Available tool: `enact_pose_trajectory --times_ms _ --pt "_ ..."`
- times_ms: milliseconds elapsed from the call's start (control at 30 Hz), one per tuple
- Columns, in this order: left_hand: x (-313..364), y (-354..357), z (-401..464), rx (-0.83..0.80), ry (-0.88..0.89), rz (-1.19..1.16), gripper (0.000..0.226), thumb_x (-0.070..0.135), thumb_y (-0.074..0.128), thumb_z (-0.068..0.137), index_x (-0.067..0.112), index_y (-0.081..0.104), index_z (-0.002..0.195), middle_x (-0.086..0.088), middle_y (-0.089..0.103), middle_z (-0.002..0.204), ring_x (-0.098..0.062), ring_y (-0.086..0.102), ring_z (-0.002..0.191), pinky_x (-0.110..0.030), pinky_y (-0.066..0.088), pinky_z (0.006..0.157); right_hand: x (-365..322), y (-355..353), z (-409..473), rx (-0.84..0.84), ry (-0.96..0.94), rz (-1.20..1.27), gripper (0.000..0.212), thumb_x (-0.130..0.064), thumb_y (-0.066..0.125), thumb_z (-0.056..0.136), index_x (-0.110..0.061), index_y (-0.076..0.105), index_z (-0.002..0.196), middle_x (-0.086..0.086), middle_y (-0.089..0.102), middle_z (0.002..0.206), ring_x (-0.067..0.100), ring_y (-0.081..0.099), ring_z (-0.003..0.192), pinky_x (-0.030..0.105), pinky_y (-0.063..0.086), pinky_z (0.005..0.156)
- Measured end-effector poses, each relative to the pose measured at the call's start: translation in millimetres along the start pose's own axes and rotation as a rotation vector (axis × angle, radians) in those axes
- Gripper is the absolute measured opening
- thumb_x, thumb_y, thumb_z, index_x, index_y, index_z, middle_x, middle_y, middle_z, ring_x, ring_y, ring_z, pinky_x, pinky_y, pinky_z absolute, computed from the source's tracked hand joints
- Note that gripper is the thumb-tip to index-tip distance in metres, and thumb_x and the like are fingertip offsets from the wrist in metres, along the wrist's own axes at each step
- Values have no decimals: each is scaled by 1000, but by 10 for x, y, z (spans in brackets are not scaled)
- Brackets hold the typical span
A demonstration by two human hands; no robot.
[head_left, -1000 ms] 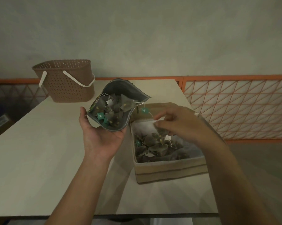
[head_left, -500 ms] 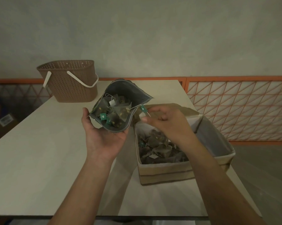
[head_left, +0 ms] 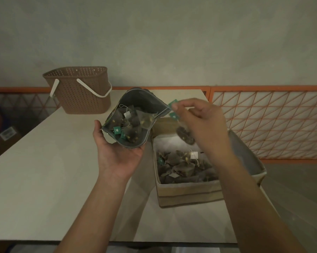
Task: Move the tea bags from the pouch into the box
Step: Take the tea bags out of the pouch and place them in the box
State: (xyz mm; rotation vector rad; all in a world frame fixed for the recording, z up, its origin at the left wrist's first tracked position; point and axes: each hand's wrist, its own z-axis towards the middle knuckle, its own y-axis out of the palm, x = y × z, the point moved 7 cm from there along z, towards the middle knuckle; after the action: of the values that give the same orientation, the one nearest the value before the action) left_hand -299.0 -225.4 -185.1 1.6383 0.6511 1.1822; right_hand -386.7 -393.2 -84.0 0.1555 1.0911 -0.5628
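Left hand (head_left: 117, 152): fingers cupping the open pouch (head_left: 135, 117), frame centre.
Right hand (head_left: 201, 125): fingers pinching a dangling tea bag (head_left: 185, 136) above the box (head_left: 188, 194).

**Dim room, pale table against a plain wall**

A bare grey-green wall (head_left: 172, 37) fills the upper half of the frame. Below it runs an orange railing (head_left: 263, 121) with a diagonal lattice, from the left edge to the right. A pale table (head_left: 35, 170) spans the lower left and centre; a brown perforated basket (head_left: 81, 92) stands at its far left. Light is low.
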Motion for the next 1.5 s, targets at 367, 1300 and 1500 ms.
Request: enact_pose_trajectory --times_ms 367,1300,1500 --pt "-39 41 -1 -11 -5 -58 77 69 55 84 12 63 136 -17 62 138 -35 56 132 -41 35 120 80 -464 38 30 26 -91 14 -35 67 90 -21 72 91 29 62 72 43 48 53 38 48 51" --pt "-33 36 -34 -46 -22 -4 77 69 58 81 10 69 129 -17 60 141 -35 54 134 -40 32 121 -1 -35 -53 -197 -87 -530 13 -29 66 89 -24 69 101 -7 59 100 5 54 95 10 39 76" --pt "-39 19 -71 -26 -27 58 78 74 45 86 11 73 123 -13 62 139 -27 58 131 -35 36 117 -331 606 -30 -359 -261 -432 15 -13 70 85 -21 75 96 -12 60 88 1 57 79 11 46 77"
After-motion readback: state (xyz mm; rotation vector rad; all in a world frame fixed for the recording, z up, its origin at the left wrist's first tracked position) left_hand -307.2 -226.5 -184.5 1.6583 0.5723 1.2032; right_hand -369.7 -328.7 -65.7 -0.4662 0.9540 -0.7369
